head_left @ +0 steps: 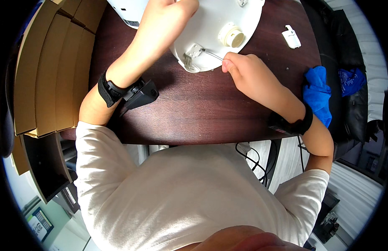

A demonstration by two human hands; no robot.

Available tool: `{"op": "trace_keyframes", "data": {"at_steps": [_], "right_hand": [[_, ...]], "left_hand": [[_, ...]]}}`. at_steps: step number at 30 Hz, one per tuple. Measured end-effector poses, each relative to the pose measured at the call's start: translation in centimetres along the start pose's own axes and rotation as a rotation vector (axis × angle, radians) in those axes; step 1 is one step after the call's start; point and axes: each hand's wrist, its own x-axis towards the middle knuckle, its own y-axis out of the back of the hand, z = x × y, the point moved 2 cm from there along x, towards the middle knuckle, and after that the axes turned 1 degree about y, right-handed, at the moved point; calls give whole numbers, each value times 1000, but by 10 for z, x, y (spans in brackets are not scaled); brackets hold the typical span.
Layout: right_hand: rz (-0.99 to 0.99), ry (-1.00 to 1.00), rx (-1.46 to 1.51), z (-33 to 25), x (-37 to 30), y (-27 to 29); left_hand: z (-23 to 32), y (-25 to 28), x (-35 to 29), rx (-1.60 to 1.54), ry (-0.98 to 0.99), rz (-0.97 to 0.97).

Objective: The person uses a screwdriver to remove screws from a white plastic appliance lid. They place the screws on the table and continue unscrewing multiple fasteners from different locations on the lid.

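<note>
A round white shell lies on the dark table, its inner side up, with a cream cylindrical collar standing out of it. My right hand pinches a thin metal rod at the shell's near edge. The rod's far end meets a small white bracket in the shell; whether it is hooked or merely touching, I cannot tell. Above the shell's left side, my left hand is curled closed at the upper picture edge. Its fingertips, and anything in them, are out of sight.
Brown cardboard boxes line the table's left side. A white object stands at the far left. A small white plastic part lies far right. Blue cloth sits by the right edge. Black cables hang below the table.
</note>
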Motion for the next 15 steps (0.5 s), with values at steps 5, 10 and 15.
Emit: {"op": "trace_keyframes", "data": {"at_steps": [5, 10, 15], "right_hand": [[-9, -19, 131, 2, 0, -4], [-36, -34, 189, 3, 1, -5], [-21, 19, 231, 11, 2, -12]], "left_hand": [[0, 2, 1, 20, -9, -1], [3, -2, 0, 21, 3, 41], [2, -1, 0, 20, 33, 19]]}}
